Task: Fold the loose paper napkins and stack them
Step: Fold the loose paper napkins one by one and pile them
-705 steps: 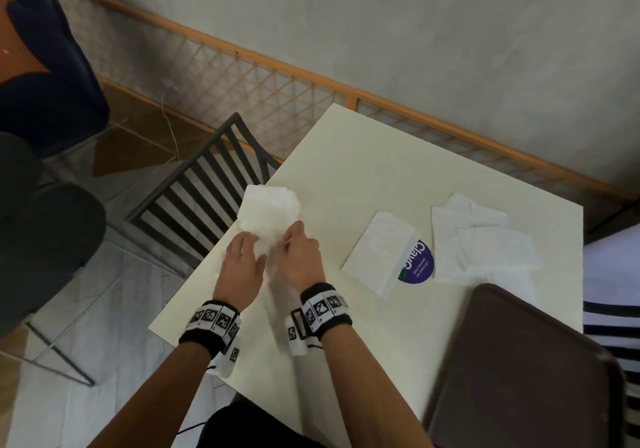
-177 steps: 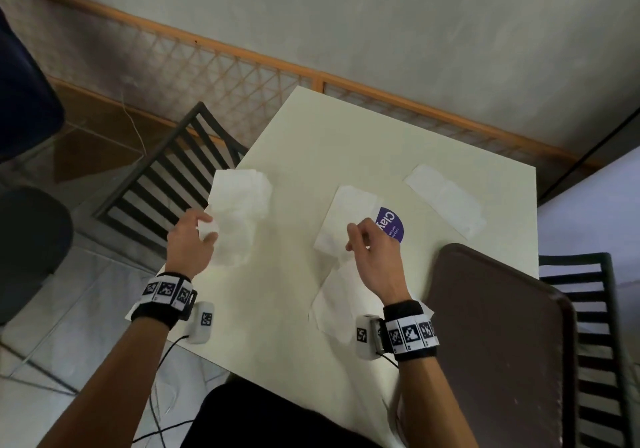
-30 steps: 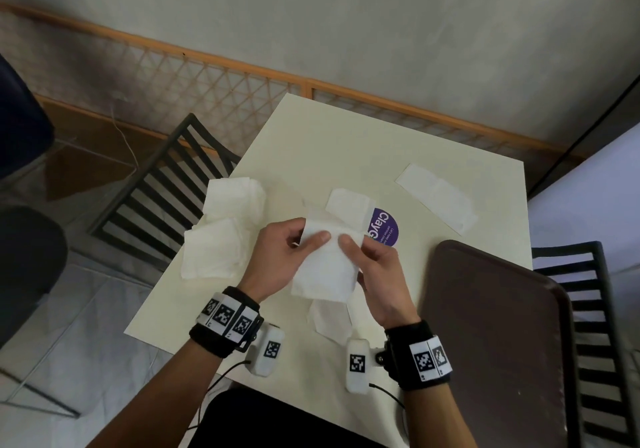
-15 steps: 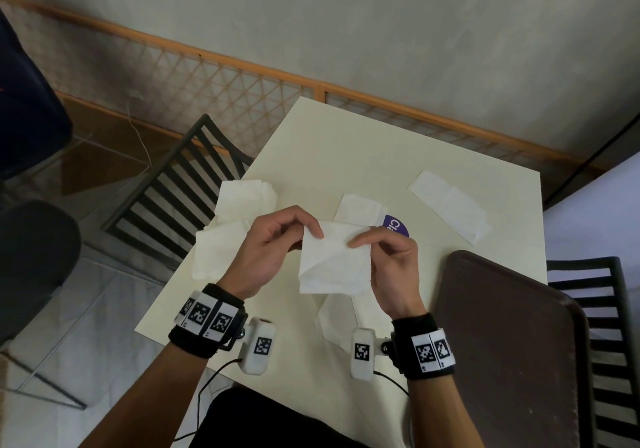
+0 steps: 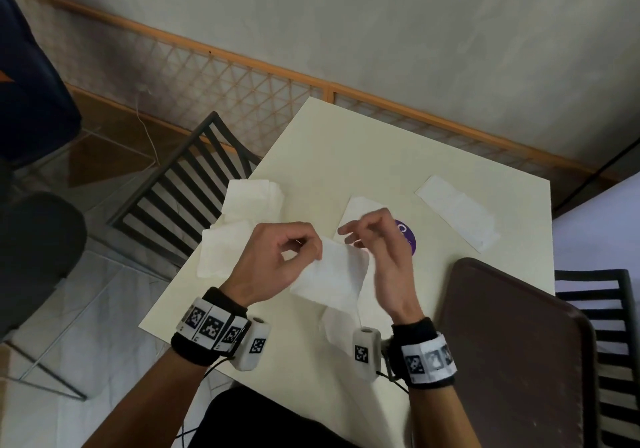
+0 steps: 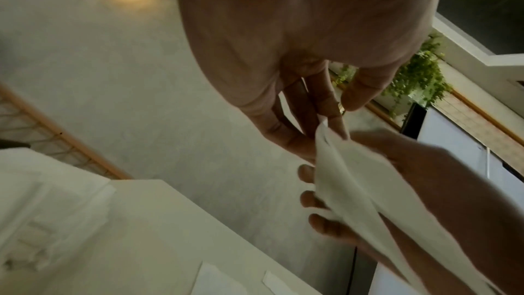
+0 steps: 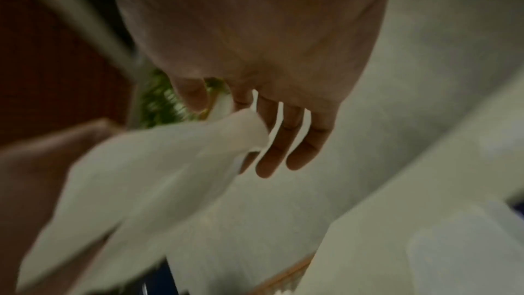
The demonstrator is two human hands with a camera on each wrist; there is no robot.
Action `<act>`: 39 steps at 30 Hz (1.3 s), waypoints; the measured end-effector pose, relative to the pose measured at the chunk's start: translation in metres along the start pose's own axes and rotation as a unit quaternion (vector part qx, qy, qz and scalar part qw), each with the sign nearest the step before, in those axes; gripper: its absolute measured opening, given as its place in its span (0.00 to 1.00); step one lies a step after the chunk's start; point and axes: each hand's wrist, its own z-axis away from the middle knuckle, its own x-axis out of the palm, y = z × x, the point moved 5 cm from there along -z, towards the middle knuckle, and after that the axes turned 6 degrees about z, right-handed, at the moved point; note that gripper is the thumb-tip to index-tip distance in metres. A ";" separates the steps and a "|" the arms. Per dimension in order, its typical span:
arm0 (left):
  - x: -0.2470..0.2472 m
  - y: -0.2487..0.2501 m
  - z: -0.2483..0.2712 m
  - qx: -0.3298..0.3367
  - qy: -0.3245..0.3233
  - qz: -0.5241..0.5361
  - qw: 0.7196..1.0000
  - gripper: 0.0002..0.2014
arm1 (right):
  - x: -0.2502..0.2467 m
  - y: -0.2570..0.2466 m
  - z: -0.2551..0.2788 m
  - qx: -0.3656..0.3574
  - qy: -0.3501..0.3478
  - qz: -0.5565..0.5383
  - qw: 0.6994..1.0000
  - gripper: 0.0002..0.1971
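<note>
A white paper napkin [image 5: 332, 274] hangs in the air above the cream table [image 5: 346, 143]. My left hand [image 5: 317, 247] pinches its top left corner between thumb and fingers, which the left wrist view shows close up on the napkin [image 6: 368, 187]. My right hand [image 5: 349, 236] is beside the napkin's right edge with loose, nearly straight fingers. They lie against the napkin [image 7: 159, 176] without pinching it. A pile of folded napkins [image 5: 249, 202] sits at the table's left edge, with another napkin [image 5: 225, 250] just in front of it. One more napkin [image 5: 337, 323] lies flat under my hands.
A napkin packet with a purple label [image 5: 405, 236] lies behind my right hand. A long folded napkin [image 5: 457, 212] is at the far right. A dark brown tray [image 5: 512, 343] covers the near right corner. Black slatted chairs stand to the left [image 5: 180, 198] and right [image 5: 616, 343].
Half a second ago both hands pinched the napkin's top corners. My right hand has let go of its corner and its fingers have loosened; the napkin now tilts from my left hand.
</note>
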 end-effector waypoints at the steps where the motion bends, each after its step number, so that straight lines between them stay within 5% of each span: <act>1: 0.002 0.001 0.000 0.006 -0.004 -0.017 1.000 0.11 | 0.009 -0.006 -0.001 -0.025 -0.012 0.107 0.994 0.09; 3: 0.005 0.002 0.001 0.015 0.000 -0.040 0.999 0.13 | 0.032 -0.011 -0.001 -0.098 -0.038 0.291 0.951 0.17; 5: 0.001 0.001 0.003 0.012 0.039 -0.051 0.998 0.16 | 0.044 -0.008 -0.003 -0.128 -0.033 0.329 0.935 0.19; 12: -0.037 -0.026 0.021 -0.058 0.200 -0.047 0.977 0.15 | 0.065 0.017 -0.015 0.010 0.033 0.152 0.988 0.18; 15: -0.061 -0.042 0.019 -0.097 0.238 -0.074 0.964 0.10 | 0.094 0.026 -0.020 0.047 0.002 0.100 0.994 0.13; 21: -0.117 -0.088 -0.014 -0.207 0.206 -0.190 0.937 0.13 | 0.137 0.048 -0.072 0.027 -0.045 0.174 0.983 0.05; 25: -0.143 -0.117 -0.050 -0.214 0.219 -0.254 0.917 0.11 | 0.165 0.074 -0.124 0.080 -0.049 0.197 0.976 0.09; 29: -0.147 -0.160 -0.077 -0.263 0.129 -0.333 0.896 0.18 | 0.183 0.098 -0.151 0.150 -0.121 0.257 0.947 0.12; 34: -0.131 -0.172 -0.080 -0.278 0.108 -0.372 0.879 0.19 | 0.143 0.093 -0.135 0.135 -0.110 0.304 0.937 0.14; 39: -0.078 -0.129 -0.055 -0.182 0.139 -0.296 0.927 0.11 | 0.046 0.094 -0.079 0.166 0.011 0.387 0.907 0.16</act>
